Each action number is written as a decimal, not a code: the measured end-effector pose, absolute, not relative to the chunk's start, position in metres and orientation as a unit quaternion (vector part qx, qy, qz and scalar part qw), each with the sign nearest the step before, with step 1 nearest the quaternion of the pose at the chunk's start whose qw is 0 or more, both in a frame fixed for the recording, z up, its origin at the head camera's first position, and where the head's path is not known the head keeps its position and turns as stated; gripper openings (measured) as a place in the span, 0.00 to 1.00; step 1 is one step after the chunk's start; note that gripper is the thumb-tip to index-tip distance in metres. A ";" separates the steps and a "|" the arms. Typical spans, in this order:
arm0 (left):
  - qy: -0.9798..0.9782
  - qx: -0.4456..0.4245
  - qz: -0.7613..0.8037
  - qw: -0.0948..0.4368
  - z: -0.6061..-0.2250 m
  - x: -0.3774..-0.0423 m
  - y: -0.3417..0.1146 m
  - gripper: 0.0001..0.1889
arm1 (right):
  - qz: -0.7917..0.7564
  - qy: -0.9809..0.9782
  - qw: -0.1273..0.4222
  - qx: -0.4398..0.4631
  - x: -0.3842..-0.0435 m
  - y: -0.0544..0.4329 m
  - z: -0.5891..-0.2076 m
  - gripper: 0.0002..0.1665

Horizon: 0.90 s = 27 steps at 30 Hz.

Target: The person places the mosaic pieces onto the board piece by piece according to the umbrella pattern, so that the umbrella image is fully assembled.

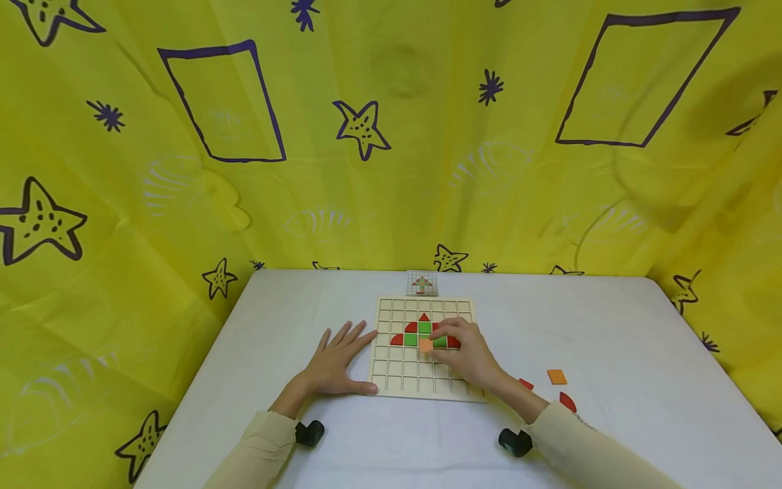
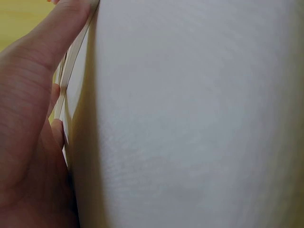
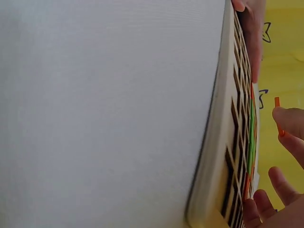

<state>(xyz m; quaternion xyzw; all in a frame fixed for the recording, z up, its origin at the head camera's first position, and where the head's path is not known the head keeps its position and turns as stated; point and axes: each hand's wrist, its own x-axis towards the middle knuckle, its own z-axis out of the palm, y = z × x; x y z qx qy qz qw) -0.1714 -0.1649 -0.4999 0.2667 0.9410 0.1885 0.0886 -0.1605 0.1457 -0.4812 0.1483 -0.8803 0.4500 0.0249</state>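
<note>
A wooden grid board (image 1: 397, 386) lies on the white table, with red and green tiles set in its cells in a stepped triangle. My right hand (image 1: 469, 353) pinches an orange square tile (image 1: 425, 346) between thumb and index finger, just under the green tiles (image 1: 411, 339). In the right wrist view the orange tile (image 3: 277, 107) is edge-on, raised off the board. At the board's left edge my left hand (image 1: 334, 363) lies with fingers spread, thumb and fingertips touching the rim. The left wrist view shows its thumb (image 2: 61, 23) along that edge.
Behind the board stands a small pattern card (image 1: 422, 283) printed with a similar red and green figure. Right of my right forearm lie an orange square tile (image 1: 556, 377), a red quarter-round tile (image 1: 567, 402) and another red piece (image 1: 526, 384). A yellow curtain (image 1: 391, 204) hangs behind the table.
</note>
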 end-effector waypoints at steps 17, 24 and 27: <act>0.935 0.283 0.208 0.053 -0.510 -0.172 -0.168 0.58 | 0.404 -0.906 0.042 0.118 -0.157 0.139 -0.494 0.10; 0.941 0.268 0.193 0.078 -0.505 -0.173 -0.166 0.58 | 0.379 -0.917 0.047 0.118 -0.157 0.138 -0.496 0.10; 0.942 0.265 0.186 0.089 -0.502 -0.173 -0.165 0.57 | 0.375 -0.918 0.049 0.119 -0.157 0.138 -0.496 0.10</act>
